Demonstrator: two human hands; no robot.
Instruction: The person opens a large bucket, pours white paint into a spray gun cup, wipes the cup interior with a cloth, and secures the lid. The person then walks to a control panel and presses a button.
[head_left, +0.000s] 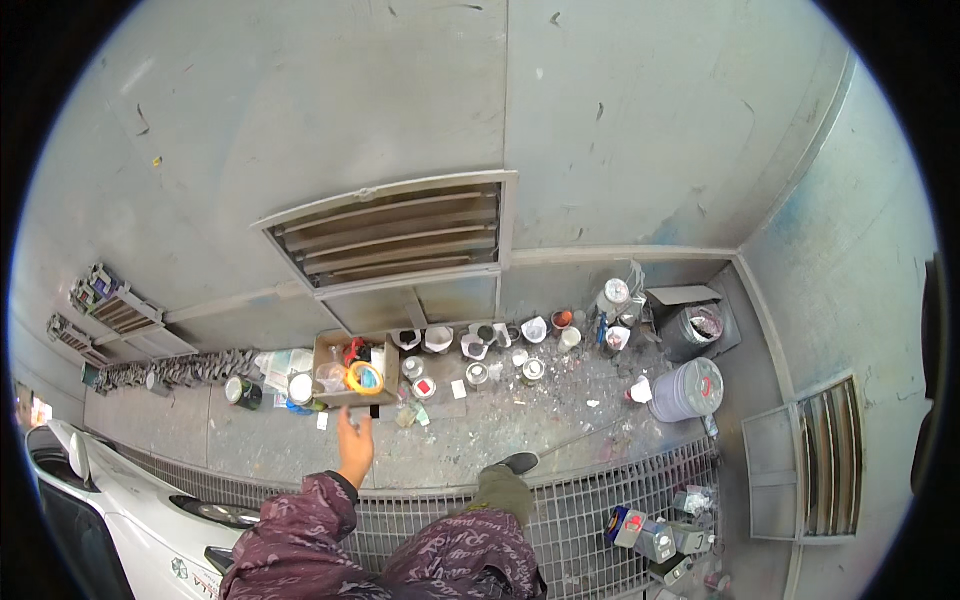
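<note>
My left hand (pixel 355 447) reaches forward from a dark maroon patterned sleeve. Its thumb and a finger are stretched out and apart, and nothing shows between them. Just beyond the fingertips stands an open cardboard box (pixel 330 352) on the floor; I cannot tell if the hand touches it. Inside the box are an orange-yellow tape roll (pixel 353 383), a clear plastic cup (pixel 330 376) and a red item (pixel 356 350). My right hand is out of the picture.
Paint cans and cups (pixel 476 374) line the wall right of the box. A lidded bucket (pixel 686 391) and a bin (pixel 688 335) stand at the right. Metal grating (pixel 590 520) crosses the floor, bearing several rectangular cans (pixel 655 540). A white car (pixel 150 510) is at the left.
</note>
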